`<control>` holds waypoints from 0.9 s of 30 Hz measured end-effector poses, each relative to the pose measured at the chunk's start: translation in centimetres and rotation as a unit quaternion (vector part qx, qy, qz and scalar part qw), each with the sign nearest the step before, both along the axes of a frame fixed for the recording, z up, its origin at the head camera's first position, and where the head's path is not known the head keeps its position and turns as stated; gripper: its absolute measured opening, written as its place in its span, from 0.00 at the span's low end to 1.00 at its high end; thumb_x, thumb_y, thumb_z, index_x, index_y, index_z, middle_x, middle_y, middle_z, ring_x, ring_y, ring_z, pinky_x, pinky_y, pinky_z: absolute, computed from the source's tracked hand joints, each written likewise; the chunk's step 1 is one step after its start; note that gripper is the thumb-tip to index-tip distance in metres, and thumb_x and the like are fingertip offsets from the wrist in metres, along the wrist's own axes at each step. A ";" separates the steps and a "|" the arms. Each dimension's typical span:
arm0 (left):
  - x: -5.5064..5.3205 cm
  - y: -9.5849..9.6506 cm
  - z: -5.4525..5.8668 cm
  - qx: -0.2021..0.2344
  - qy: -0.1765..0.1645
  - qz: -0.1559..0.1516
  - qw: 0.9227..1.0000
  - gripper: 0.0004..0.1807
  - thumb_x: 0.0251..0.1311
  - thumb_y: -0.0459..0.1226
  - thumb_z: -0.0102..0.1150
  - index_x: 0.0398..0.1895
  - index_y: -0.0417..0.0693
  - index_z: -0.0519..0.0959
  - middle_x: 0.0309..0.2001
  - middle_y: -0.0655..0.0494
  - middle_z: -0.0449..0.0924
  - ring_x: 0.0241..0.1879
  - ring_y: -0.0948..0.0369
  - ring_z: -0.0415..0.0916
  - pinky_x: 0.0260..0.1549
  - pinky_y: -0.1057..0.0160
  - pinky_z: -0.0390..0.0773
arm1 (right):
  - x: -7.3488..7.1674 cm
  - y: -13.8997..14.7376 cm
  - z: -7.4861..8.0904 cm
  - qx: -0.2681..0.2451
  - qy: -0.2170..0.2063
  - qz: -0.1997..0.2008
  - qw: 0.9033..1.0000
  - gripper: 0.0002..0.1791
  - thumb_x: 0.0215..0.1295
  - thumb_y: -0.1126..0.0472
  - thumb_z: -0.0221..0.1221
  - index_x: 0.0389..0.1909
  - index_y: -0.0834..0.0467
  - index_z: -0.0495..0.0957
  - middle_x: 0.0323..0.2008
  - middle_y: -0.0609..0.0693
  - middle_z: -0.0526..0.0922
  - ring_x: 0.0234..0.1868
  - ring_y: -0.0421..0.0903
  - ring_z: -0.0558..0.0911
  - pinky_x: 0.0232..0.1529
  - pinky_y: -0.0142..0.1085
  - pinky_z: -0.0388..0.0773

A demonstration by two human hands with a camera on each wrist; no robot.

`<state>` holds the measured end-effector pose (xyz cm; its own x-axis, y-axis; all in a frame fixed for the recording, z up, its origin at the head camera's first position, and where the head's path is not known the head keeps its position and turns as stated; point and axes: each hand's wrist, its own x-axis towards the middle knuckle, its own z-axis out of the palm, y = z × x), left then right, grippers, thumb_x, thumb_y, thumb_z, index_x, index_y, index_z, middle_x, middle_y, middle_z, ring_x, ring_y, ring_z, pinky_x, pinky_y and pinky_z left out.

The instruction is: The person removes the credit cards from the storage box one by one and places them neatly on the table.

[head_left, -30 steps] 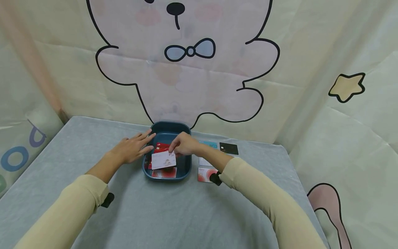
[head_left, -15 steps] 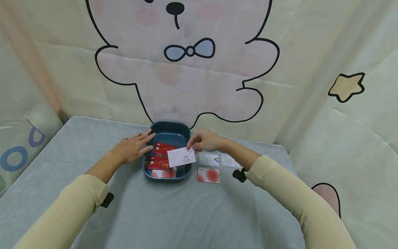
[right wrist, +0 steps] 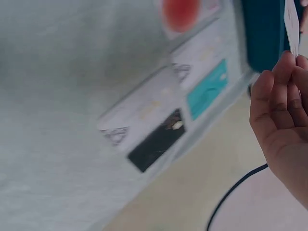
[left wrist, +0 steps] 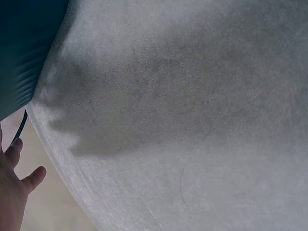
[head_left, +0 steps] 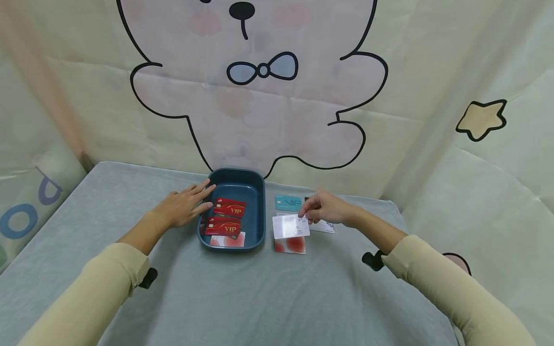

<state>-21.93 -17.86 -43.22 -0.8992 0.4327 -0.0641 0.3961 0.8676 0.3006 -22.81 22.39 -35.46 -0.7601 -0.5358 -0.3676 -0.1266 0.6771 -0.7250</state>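
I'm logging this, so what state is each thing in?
White card, held aloft
Right hand, pinching white card
Left hand, fingers spread
Blue tray, upright, holding cards
Red VIP cards, lying inside
Red-circled card inside, partly covered
Red-circled card outside, lying flat
Teal card, lying flat
Black card, lying flat
Other white cards, lying flat

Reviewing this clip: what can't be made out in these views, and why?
Head view: glare washes out the print on the held card.
Head view: the right hand hides nearly all of the black card.
Head view: the lower red card covers whatever lies beneath it.
Left wrist view: the left edge cuts off much of the left hand and the blue tray.
Right wrist view: blur hides the white cards' print.
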 end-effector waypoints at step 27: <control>0.0 0.0 -0.1 -0.006 -0.005 0.008 1.000 0.36 0.75 0.51 0.45 0.79 0.48 0.53 0.79 0.42 0.47 0.72 0.35 0.53 0.60 0.26 0.59 | 0.9 9.0 -5.6 0.048 -0.039 -0.064 0.996 0.11 0.67 0.74 0.53 0.41 0.65 0.84 0.36 0.53 0.81 0.36 0.47 0.77 0.40 0.40 0.81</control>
